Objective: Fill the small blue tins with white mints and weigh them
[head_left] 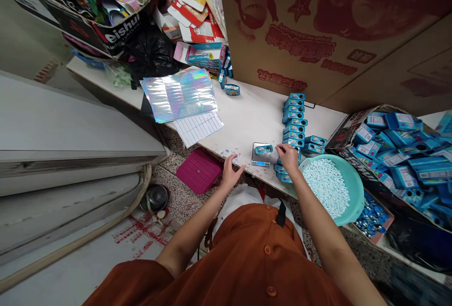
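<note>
On the white table a small digital scale (261, 159) carries one small blue box (264, 149). My right hand (288, 157) is just right of that box, fingertips pinched together; whatever they hold, if anything, is too small to make out. Beneath and behind this hand runs a row of similar blue boxes (294, 115), partly covered by it. My left hand (231, 174) hangs at the table's front edge, thumb and fingers apart with nothing between them. Small round stickers (236, 154) lie near its fingertips. A teal basin (356, 192) of pale tablets (326, 186) stands beside my right forearm.
A carton of blue boxes (402, 141) and a tray of blue-and-silver pieces (370, 215) are at the right. Large cardboard cartons (318, 28) back the table. Holographic sheets (180, 94) overhang its left front edge, above a magenta plastic stool (199, 170).
</note>
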`<state>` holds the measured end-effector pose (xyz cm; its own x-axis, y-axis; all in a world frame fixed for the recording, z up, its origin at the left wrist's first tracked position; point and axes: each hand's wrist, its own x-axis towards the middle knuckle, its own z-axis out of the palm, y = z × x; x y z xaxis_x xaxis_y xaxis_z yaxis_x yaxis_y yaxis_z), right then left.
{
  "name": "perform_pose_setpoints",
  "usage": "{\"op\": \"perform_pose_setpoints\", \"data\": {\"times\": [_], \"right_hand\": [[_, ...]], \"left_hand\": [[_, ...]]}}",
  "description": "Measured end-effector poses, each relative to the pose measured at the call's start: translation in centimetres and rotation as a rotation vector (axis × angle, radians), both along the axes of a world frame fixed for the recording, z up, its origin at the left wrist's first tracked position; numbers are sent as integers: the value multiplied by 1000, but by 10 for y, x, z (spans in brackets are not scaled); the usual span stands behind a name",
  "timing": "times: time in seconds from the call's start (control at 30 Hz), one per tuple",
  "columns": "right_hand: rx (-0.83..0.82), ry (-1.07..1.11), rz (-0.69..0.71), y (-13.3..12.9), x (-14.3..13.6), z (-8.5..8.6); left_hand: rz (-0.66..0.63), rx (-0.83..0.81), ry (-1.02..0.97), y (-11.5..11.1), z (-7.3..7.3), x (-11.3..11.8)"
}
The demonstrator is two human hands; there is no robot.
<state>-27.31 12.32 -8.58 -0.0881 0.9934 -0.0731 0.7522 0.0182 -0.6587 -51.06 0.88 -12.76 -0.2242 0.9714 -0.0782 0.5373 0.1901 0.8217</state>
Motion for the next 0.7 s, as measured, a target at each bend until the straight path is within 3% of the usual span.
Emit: {"op": "perform_pose_setpoints", "data": {"times": [0.7], "right_hand": [[46, 58, 20, -3, -8, -8]], "left_hand": [[1, -43, 2, 1, 1, -3]]}}
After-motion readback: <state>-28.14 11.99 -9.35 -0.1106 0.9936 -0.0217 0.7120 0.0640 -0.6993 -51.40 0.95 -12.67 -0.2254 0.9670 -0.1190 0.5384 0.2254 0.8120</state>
